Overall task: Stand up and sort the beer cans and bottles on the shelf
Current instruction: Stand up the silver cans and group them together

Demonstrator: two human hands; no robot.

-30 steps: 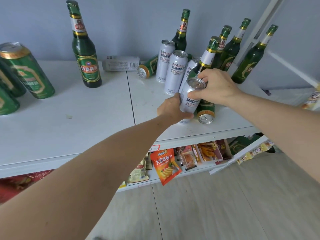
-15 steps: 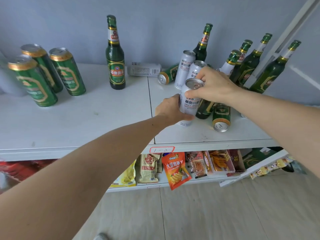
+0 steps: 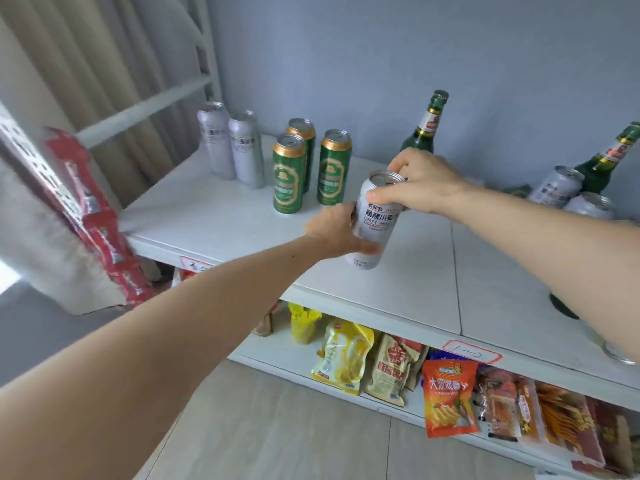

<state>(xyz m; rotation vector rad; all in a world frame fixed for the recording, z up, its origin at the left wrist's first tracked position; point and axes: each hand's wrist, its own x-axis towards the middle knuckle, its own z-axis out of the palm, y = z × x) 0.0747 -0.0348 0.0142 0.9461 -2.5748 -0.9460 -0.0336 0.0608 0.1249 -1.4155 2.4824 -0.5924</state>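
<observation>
The white shelf (image 3: 214, 216) carries two upright silver cans (image 3: 230, 143) and three upright green cans (image 3: 308, 168) at its left end. Green bottles (image 3: 426, 128) stand along the back wall.

Small shop, stocked shelf (image 3: 381, 306), snack packets (image 3: 446, 396)

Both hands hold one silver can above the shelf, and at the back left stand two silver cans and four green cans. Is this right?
Not quite: the head view shows three green cans, not four. The rest holds: the left hand grips the silver can at its lower body, the right hand grips its top, and two silver cans stand at the back left of the shelf.
</observation>
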